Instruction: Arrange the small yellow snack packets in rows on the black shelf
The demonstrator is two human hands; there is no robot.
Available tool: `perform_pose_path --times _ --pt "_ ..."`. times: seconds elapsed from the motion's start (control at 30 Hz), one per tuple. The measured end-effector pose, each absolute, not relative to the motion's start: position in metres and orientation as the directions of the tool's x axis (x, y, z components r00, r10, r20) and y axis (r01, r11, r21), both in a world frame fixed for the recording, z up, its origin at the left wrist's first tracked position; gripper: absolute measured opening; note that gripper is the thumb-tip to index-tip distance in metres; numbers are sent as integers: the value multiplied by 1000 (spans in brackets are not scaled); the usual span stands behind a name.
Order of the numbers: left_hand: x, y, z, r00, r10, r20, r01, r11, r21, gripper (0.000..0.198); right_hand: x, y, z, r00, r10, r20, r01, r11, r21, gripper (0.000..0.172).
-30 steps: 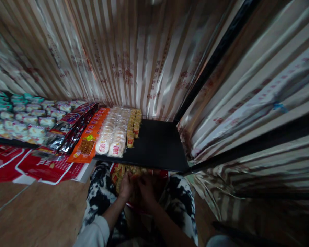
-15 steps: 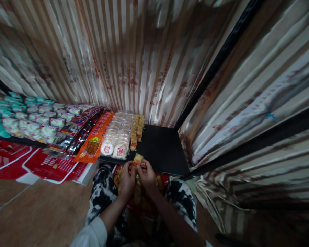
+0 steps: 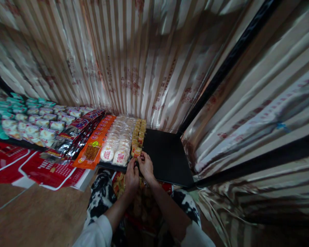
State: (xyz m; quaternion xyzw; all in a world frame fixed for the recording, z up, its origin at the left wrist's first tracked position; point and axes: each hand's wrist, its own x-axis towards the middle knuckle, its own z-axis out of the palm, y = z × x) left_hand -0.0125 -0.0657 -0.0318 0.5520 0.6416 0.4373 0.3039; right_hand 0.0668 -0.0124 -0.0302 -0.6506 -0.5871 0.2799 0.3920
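Note:
A small yellow wrapped snack is at the front of the rows of like yellow packets on the black shelf. My left hand and my right hand both have their fingertips closed on its near edge, at the shelf's front. Immediately left of them stand rows of white round wrapped crackers. Below my forearms, between my knees, an open red bag holds more yellow packets; the arms partly cover it.
Left along the shelf lie an orange snack bag, dark shiny packets and many white and teal packets. Red printed sheets hang below. Striped curtain and a slanting black post bound the shelf.
Both hands have moved forward and up from above the bag to the shelf, carrying the yellow wrapped snack to the front of the yellow rows. The view has shifted slightly.

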Motion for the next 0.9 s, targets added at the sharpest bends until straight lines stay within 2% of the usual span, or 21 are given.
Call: perform_pose_path --times 0.27,0.6,0.9 --pt "-17 -50 -43 -216 972 92 422 9 906 46 53 1 -31 145 989 29 569 -59 -820 37" --pt "-20 -53 -52 -225 963 149 359 -60 931 45 49 7 -40 94 987 132 621 46 -782 44" --pt "-18 -54 -55 -232 960 157 383 -58 922 45 51 6 -48 71 976 206 665 108 -739 48"
